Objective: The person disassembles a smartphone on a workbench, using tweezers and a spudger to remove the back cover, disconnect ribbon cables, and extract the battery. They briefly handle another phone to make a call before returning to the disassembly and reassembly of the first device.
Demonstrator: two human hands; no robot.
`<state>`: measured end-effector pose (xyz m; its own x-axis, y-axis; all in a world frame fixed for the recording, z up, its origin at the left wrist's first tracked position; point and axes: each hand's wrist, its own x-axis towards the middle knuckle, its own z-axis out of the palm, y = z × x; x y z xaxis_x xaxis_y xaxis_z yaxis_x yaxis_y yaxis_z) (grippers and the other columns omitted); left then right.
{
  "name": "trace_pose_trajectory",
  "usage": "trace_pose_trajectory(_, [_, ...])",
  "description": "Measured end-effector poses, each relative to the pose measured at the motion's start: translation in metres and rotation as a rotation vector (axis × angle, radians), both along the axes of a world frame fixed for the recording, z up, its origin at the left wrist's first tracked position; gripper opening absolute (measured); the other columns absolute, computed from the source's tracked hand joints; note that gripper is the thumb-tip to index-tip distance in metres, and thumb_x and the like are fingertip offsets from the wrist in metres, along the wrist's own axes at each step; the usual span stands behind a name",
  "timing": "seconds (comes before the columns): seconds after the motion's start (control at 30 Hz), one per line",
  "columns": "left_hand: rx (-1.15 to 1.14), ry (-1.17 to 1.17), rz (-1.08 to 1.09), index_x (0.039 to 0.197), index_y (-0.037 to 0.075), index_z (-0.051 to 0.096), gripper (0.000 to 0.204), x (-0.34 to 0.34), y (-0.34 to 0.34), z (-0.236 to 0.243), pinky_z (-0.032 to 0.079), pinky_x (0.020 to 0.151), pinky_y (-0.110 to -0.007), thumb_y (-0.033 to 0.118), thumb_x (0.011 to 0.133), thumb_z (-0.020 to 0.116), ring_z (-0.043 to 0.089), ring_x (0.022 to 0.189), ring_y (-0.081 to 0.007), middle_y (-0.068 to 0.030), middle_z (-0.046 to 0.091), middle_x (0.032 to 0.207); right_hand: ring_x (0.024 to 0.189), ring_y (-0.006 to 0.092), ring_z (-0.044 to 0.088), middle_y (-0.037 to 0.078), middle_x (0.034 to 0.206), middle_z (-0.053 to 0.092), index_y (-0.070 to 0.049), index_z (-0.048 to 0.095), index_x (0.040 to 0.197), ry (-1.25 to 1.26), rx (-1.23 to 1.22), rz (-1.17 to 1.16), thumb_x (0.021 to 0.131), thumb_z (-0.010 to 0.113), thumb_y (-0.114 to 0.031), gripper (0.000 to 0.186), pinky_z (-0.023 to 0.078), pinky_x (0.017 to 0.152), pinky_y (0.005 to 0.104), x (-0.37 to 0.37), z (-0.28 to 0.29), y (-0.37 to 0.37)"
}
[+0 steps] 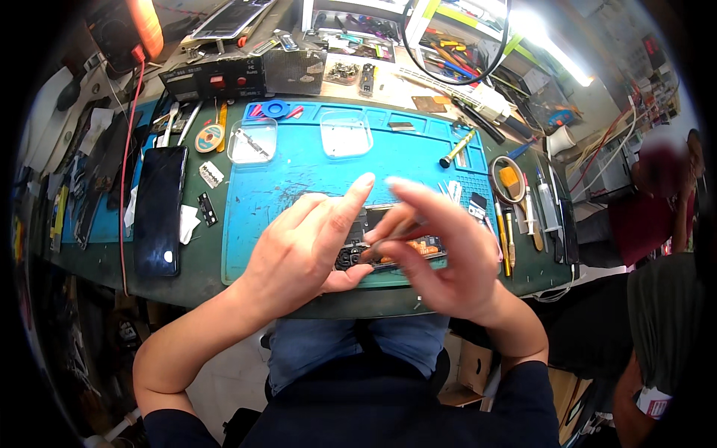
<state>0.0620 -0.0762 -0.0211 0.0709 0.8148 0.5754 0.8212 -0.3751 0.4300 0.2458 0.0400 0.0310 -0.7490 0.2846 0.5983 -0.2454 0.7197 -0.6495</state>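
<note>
Opened phone point(388, 250): lies under both hands, on the blue mat point(299, 179), long axis running left to right.
Left hand point(299, 250): rests on the phone's left end, thumb pressing at the edge, forefinger raised, holding nothing else.
Right hand point(441, 254): blurred, fingers pinched on a thin tool point(392, 243), tip pointing left onto the phone's middle.
Nearer hand: both touching; right carries the tool.

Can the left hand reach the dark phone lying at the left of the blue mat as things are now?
Probably yes. The left hand rests on the opened phone on the blue mat, and the dark phone lies flat just beyond the mat's left edge, with only small parts between them.
</note>
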Motion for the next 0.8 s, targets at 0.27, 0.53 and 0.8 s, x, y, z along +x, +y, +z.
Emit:
trace_pose_trajectory(0.27, [0.021, -0.038, 0.008, 0.158, -0.001, 0.033, 0.108, 0.001, 0.000, -0.004, 0.056, 0.085, -0.039, 0.020, 0.069, 0.091, 0.064, 0.097, -0.0284, -0.0128, 0.061, 0.117, 0.081, 0.0251, 0.072, 0.018, 0.104, 0.071, 0.007, 0.059, 0.135, 0.018, 0.122, 0.027, 0.086, 0.071, 0.012, 0.051, 0.059, 0.067, 0.0334, -0.014, -0.018, 0.004])
trace_pose_trajectory(0.53, [0.037, -0.058, -0.001, 0.162, -0.001, 0.031, 0.111, -0.001, 0.002, -0.003, 0.055, 0.084, -0.038, 0.019, 0.070, 0.089, 0.064, 0.091, -0.0268, -0.0096, 0.065, 0.098, 0.080, 0.0243, 0.074, 0.017, 0.100, 0.073, 0.005, 0.062, 0.132, -0.016, 0.149, 0.017, 0.086, 0.076, 0.007, 0.048, 0.060, 0.066, 0.0321, -0.010, -0.017, 0.003])
trace_pose_trajectory(0.8, [0.043, -0.050, 0.011, 0.162, -0.001, 0.031, 0.109, -0.001, 0.002, -0.006, 0.055, 0.084, -0.038, 0.022, 0.072, 0.089, 0.064, 0.091, -0.0267, -0.0098, 0.065, 0.098, 0.083, 0.0242, 0.074, 0.015, 0.101, 0.074, 0.000, 0.068, 0.131, 0.020, 0.224, -0.007, 0.083, 0.077, 0.003, 0.049, 0.058, 0.066, 0.0327, -0.012, -0.011, 0.001])
